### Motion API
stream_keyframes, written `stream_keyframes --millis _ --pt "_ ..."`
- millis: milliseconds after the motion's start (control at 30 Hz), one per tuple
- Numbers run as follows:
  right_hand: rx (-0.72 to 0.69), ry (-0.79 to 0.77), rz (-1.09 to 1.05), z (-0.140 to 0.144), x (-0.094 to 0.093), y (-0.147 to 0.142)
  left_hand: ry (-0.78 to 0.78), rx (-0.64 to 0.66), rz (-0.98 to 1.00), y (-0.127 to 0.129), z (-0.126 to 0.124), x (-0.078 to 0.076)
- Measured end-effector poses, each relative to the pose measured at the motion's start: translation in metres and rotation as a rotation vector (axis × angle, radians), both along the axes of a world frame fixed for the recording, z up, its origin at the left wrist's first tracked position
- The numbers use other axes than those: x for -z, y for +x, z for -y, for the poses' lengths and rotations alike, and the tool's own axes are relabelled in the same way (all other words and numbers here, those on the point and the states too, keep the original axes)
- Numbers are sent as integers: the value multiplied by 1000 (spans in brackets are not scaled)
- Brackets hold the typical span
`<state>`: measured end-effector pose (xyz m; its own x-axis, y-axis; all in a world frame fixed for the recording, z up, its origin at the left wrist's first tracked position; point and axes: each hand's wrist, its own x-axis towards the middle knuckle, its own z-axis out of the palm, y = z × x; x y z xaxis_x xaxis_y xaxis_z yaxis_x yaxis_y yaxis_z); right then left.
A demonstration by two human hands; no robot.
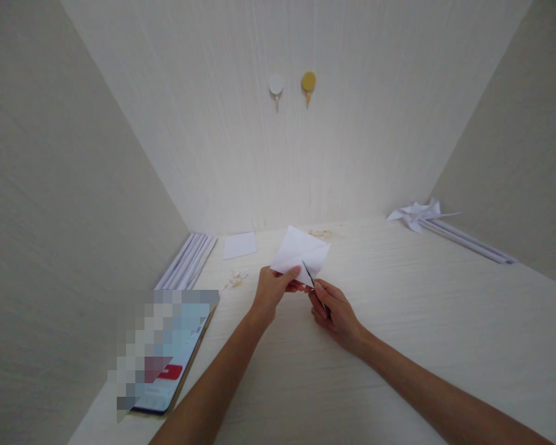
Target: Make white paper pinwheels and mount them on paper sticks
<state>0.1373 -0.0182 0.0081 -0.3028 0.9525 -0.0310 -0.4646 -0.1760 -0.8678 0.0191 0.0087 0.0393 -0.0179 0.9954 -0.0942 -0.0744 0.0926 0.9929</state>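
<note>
You hold a folded white paper [300, 252] a little above the centre of the frame, raised over the pale wooden table [398, 321]. Your left hand [272, 289] is just under the paper's lower left edge and is closed on it, the thumb pressed on the front side. Your right hand [334, 312] is below and to the right of the paper, curled around a pair of scissors [309, 276]. Only the thin dark blades can be seen, and they touch the lower edge of the paper, just beside your left thumb. The handles are hidden inside your hand, so how wide the blades stand is difficult to tell.

On the table to the left of your left hand there are small paper scraps [235, 279], and a few more scraps [320, 233] lie behind the paper near the wall. A square white sheet [240, 245] lies flat at the left of the folded paper. Further left, rolled white paper sticks [188, 261] lie together along the left wall. In the lower left of the frame a phone [169, 358] lies on the table; its screen is blurred, so no writing can be read, only a red patch.

In the right upper part of the table a white paper pinwheel [416, 215] rests on long paper sticks [467, 241] beside the right wall. On the back wall, two hooks hang side by side, a white hook [275, 86] and a yellow hook [308, 82].
</note>
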Motion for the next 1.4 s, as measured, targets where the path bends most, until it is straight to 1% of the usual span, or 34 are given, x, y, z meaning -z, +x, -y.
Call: stream_keyframes --millis 367,467,567,700,733,833,933,1000,1167,1233,1333,1400 --pt "16 -11 13 0 0 -1 -27 10 24 0 0 -1" --pt "14 -7 33 -1 1 0 3 -1 -27 -3 -1 -2" --pt "9 -6 53 -1 2 0 73 -6 -116 -12 -5 -6" --pt "-14 -6 77 0 2 0 194 63 -286 -28 -12 -14" --pt "-23 -5 81 0 2 0 239 75 -341 -32 -14 -16" --pt "-45 10 94 0 3 0 382 121 -597 -43 -16 -24" --pt "-59 29 112 -1 5 1 422 159 -748 -49 -16 -30" --pt "-62 42 125 -1 7 1 412 149 -804 -51 -16 -33" --pt "-76 58 144 0 7 2 371 111 -768 -54 -17 -35" --pt "-79 62 150 1 7 2 317 87 -734 -57 -18 -35" --pt "-65 65 146 1 6 2 163 -54 -602 -60 -18 -35" --pt "-57 65 126 0 5 2 77 -136 -424 -58 -18 -35"
